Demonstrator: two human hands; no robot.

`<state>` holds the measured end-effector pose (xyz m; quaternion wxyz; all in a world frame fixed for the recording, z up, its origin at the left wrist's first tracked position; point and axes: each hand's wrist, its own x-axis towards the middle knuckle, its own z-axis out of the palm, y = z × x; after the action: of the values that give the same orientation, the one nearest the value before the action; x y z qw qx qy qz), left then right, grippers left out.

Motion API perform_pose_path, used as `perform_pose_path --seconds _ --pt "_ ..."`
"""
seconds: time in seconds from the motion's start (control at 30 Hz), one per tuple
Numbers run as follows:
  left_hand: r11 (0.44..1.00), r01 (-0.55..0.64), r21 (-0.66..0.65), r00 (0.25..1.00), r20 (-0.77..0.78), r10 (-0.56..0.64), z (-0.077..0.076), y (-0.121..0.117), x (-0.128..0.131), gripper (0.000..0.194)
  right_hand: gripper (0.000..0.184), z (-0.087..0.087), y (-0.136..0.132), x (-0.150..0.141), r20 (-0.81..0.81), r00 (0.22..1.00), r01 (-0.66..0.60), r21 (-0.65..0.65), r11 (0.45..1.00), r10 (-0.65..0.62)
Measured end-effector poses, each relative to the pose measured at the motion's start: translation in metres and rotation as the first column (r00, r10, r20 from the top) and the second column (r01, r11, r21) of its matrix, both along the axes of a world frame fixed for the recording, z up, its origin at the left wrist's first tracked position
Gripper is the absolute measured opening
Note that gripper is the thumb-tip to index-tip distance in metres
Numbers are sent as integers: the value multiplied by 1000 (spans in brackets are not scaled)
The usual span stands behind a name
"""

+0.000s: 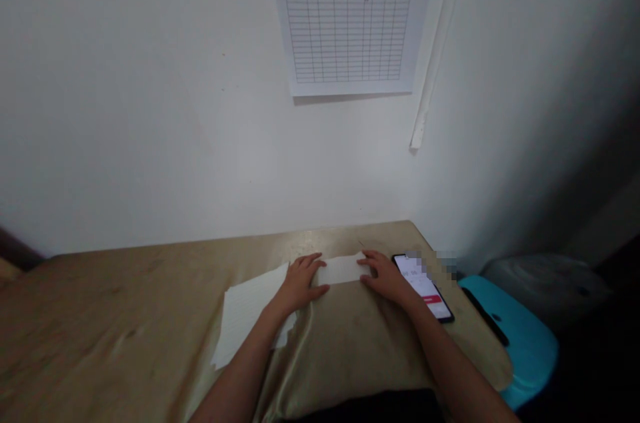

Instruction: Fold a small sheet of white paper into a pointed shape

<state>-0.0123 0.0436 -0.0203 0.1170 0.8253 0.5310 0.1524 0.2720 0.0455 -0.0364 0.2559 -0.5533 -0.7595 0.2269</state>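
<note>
A small white strip of paper lies flat on the cloth-covered table, between my two hands. My left hand is at its left end, fingers spread and thumb apart, the fingertips touching the edge. At the other end is my right hand, its fingers at the upper right corner and its thumb near the lower one, spread apart. Neither hand shows a grip closed around the strip. Under and beside my left forearm lie several sheets of lined white paper, partly hidden by that arm.
A phone with a lit screen lies right of my right hand. Beyond the right table edge stands a turquoise stool or case, beside a clear plastic bag. A printed table sheet hangs on the wall behind the brown tablecloth.
</note>
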Motion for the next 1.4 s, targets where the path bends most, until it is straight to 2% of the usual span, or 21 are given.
perform_pose_path --seconds 0.13,0.43,0.53,0.67,0.73,0.9,1.03,1.2,1.4 --pt "1000 10 -25 1000 -8 -10 4 0 5 52 54 4 -4 -3 48 999 -4 23 1000 3" --pt "999 29 -14 999 -19 -30 5 2 4 32 56 8 -6 -4 45 999 10 50 999 -12" --pt "1000 15 -10 1000 -12 -15 6 -1 7 35 49 10 -7 -4 31 999 -15 67 998 12" --pt "1000 -7 9 1000 -16 7 4 -4 12 35 21 13 -6 -4 24 996 -86 125 988 83" --pt "1000 -10 19 1000 -23 11 2 -4 13 35 14 13 -4 -5 30 994 -109 146 983 105" --pt "999 -17 28 999 -27 17 -3 -2 16 35 10 14 -1 -9 53 989 -144 169 975 137" --pt "998 -50 37 999 -12 50 -7 -3 22 38 8 13 -3 -14 50 976 -220 186 958 214" --pt "997 -70 18 997 -11 70 -5 -8 27 44 8 16 -11 -23 26 956 -292 185 938 292" --pt "997 -77 -16 997 7 77 -1 -10 29 50 13 21 -14 -18 -59 969 -229 138 964 239"
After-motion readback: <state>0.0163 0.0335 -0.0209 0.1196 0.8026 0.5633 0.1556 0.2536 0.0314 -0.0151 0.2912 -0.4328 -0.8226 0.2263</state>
